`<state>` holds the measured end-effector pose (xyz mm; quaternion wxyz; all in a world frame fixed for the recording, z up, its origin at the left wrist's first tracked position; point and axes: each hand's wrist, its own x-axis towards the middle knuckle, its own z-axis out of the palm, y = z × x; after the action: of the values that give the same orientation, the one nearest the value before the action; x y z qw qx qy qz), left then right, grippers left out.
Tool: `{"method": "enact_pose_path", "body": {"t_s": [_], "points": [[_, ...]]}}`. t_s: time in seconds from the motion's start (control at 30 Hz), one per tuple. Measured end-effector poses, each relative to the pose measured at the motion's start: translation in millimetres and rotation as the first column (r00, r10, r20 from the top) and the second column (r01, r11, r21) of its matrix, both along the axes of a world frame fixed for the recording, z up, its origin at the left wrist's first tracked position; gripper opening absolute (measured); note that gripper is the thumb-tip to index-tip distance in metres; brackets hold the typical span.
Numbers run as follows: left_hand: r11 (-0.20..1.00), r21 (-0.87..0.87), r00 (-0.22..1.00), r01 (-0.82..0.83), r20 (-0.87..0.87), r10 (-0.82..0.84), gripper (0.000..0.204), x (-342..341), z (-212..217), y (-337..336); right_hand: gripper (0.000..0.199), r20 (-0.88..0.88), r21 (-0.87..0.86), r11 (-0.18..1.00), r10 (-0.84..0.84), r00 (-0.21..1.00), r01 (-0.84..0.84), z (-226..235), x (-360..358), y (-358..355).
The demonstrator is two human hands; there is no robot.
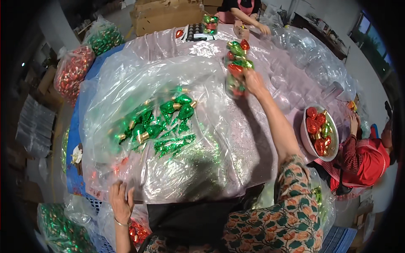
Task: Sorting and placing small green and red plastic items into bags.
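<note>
At one o'clock on the covered counter (240, 139), a clear container (236, 86) of red and green glitter bulbs meets a worker's right hand (252, 80). The fingers curl at its side, but whether that grip has hold of wall or bulb cannot be told. The left hand (121, 198), between seven and eight o'clock, hangs loosely open, apparently empty. The container looks light, smooth and easily dented, best held around its lower wall; the bulbs appear light and glitter-shedding, best taken by their gold bases. Green bulbs (185, 111) lie at nine o'clock, some beneath clear plastic (122, 80). A white bowl (308, 144) at three holds mostly red bulbs; a bag (74, 74) at ten bulges with red.
</note>
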<state>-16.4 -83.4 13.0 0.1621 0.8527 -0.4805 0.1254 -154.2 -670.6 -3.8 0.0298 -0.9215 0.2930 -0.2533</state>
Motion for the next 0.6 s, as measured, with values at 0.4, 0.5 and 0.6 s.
{"method": "enact_pose_path", "body": {"t_s": [0.4,0.5,0.6], "points": [[0.969,0.133,0.978,-0.207,0.001,0.209,0.020,8.7,-35.4,26.9,0.031,0.186,-0.477,0.687,-0.530,0.827,0.548,-1.5,-15.3,-68.9],[0.979,0.095,0.982,-0.181,-0.042,0.186,0.017,0.3,-40.8,19.9,0.068,-0.358,-0.284,0.673,-0.735,0.576,0.683,-1.4,-103.3,-56.3],[0.999,0.036,0.999,0.002,-0.032,-0.001,0.017,6.2,-47.9,-13.6,0.039,-0.365,-0.353,0.834,-0.541,0.758,0.425,-47.5,-238.5,-150.9]]}}
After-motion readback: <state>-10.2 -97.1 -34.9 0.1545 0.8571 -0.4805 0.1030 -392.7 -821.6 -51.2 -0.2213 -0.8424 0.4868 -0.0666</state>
